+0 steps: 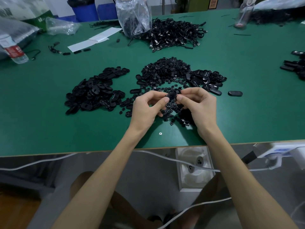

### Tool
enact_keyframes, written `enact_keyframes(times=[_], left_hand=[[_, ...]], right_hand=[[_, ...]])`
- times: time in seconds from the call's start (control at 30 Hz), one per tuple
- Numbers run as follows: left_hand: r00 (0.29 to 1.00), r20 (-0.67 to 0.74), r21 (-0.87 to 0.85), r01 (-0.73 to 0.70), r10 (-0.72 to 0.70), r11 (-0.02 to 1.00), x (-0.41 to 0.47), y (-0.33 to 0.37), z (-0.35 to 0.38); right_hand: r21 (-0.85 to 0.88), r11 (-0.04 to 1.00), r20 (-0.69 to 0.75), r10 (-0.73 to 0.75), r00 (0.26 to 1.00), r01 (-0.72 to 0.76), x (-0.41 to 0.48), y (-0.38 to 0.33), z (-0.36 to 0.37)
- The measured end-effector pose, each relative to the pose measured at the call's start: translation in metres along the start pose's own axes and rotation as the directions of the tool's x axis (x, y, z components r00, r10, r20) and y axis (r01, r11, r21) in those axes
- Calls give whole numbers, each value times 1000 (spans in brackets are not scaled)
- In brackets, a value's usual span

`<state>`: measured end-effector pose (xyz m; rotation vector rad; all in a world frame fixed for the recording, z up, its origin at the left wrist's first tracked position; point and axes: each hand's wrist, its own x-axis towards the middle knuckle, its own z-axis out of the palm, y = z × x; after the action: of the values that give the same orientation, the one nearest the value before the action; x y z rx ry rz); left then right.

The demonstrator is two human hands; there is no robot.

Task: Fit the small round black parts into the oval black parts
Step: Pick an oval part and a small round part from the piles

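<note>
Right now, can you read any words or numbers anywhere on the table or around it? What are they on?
No text can be read.
Water bottle: white marks on its red label, too blurred.
Green and white bag: big marks, cut off and blurred.
Red sign at the back: too small.

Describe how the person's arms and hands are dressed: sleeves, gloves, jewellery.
The left forearm and right forearm are bare, with no sleeves showing. The left hand and right hand wear no gloves; no rings, watch or bands show. Nails look short and unpainted.
</note>
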<state>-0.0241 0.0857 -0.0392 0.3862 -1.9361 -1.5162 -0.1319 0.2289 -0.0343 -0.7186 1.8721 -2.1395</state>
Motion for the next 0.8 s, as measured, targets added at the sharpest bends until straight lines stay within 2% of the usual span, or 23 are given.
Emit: enact_keyframes(times=[0.2, 0.47, 0.6, 0.8], left_hand=[[997, 79, -39, 21, -18, 999, 0, 2, 1], [995, 85, -39, 45, -42, 998, 1, 0, -1], [994, 98, -32, 56, -53, 998, 1, -1, -1], [993, 89, -37, 78, -75, 996, 1, 0, -1]], right_hand=[[-42, 999, 21, -28, 999, 29, 0, -1, 0], [-170, 982, 52, -71, 996, 79, -3, -5, 3], [-348, 919, 23, -190, 981, 187, -7, -7, 7], [-492, 810, 60, -335, 940, 320, -12, -8, 12]])
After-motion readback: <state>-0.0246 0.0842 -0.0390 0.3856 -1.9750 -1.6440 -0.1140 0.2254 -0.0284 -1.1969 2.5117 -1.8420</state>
